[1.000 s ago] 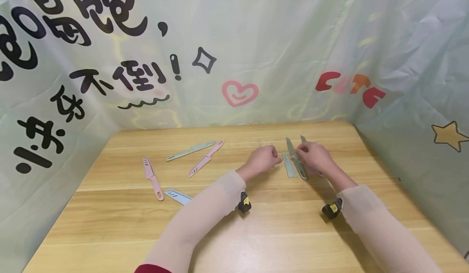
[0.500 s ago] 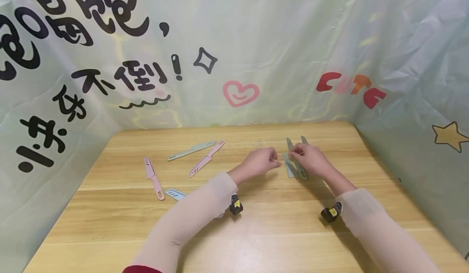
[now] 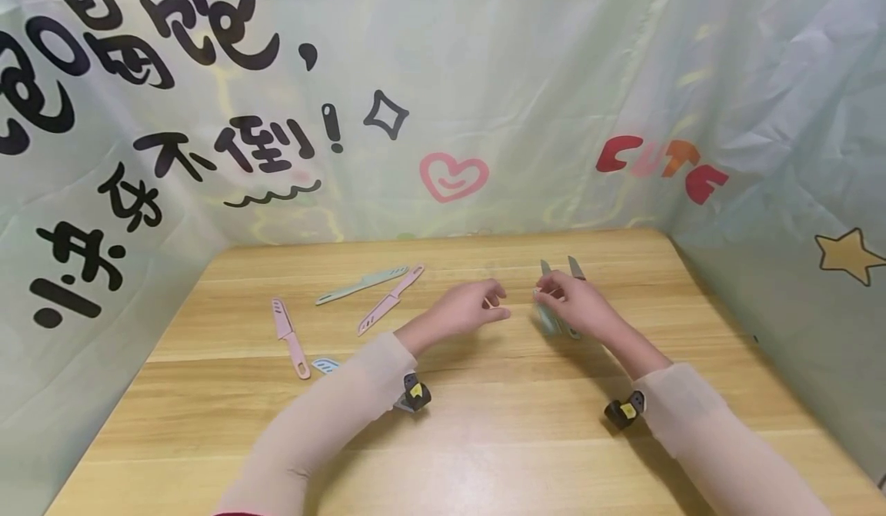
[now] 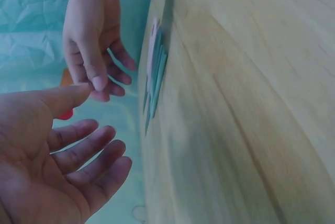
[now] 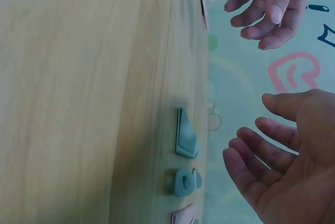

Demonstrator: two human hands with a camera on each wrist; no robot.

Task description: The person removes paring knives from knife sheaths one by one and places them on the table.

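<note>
Left hand (image 3: 460, 308) and right hand (image 3: 577, 301) both empty, fingers loose. Right above two bare blades (image 3: 576, 267), one green sheath (image 5: 187, 137) on worktop (image 3: 519, 447). Farther left: two pink knives (image 3: 290, 338), one green knife (image 3: 361, 285), one blue sheath (image 3: 325, 365) partly hidden.

Two slim pink sheathed knives (image 3: 283, 324), one pale green sheathed knife (image 3: 361, 284), two bare grey blades (image 3: 576, 267).
One light blue slotted piece (image 3: 324, 364) shows only in part. The right wrist view shows one flat green sheath (image 5: 187, 136), one green looped handle (image 5: 179, 185) and one pink piece (image 5: 183, 215) cut off at the edge; what the right hand (image 3: 577, 298) covers cannot be counted. Also: one left hand (image 3: 458, 307), two beige sleeves (image 3: 325, 416), two small black wrist cameras (image 3: 417, 393), one wooden tabletop (image 3: 519, 454).
</note>
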